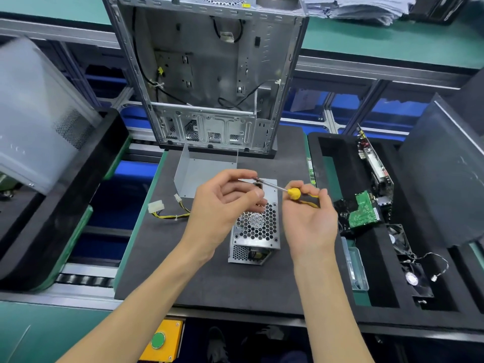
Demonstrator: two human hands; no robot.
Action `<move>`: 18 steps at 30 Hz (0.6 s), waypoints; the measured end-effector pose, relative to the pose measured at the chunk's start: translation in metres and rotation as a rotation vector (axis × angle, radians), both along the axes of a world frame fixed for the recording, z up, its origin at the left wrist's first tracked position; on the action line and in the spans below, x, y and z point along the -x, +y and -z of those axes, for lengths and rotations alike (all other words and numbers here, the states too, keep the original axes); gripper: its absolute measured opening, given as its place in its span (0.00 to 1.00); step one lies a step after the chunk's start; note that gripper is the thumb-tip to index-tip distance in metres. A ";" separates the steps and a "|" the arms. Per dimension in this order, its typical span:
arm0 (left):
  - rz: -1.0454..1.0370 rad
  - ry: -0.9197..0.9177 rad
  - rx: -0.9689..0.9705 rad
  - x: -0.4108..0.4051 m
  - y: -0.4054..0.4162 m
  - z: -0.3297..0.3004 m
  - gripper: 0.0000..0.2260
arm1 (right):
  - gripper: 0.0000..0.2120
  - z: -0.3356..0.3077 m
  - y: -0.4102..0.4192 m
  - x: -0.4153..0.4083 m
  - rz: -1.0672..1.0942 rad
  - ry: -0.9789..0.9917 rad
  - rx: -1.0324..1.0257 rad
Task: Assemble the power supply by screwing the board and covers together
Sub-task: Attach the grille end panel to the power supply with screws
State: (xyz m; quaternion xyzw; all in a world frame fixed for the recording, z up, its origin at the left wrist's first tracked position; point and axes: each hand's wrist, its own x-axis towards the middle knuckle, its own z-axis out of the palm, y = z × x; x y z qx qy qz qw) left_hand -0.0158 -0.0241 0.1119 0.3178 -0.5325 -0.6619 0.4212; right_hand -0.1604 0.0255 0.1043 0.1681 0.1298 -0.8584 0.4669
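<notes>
Two hands on screwdriver [288, 191] above unlabelled power supply [255, 226]

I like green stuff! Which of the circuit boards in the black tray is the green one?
The green circuit board lying low in the black tray, nearest the right hand; the other board stands upright behind it.

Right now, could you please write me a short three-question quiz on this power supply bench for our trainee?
1. True or false: the right hand holds the screwdriver by its yellow-and-black handle.
2. What do the left hand fingers meet? A) the screwdriver's tip end B) the white connector
3. What stands behind the power supply on the dark mat?

Key: 1 true; 2 A; 3 the open computer case.
</notes>
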 end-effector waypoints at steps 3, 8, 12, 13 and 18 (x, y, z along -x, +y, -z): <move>-0.074 -0.070 -0.051 -0.015 0.002 0.012 0.09 | 0.14 -0.011 0.000 0.006 0.024 0.069 0.045; -0.068 -0.356 -0.314 -0.045 0.024 0.055 0.21 | 0.13 -0.032 0.000 0.006 0.011 0.471 -0.013; 0.095 -0.265 -0.460 -0.044 0.042 0.069 0.26 | 0.11 -0.036 -0.004 -0.015 -0.070 0.866 -0.021; 0.087 -0.225 -0.472 -0.042 0.043 0.070 0.25 | 0.11 -0.035 -0.003 -0.022 -0.096 0.952 -0.011; 0.006 -0.150 -0.518 -0.038 0.045 0.073 0.20 | 0.08 -0.028 -0.003 -0.038 -0.184 1.220 0.002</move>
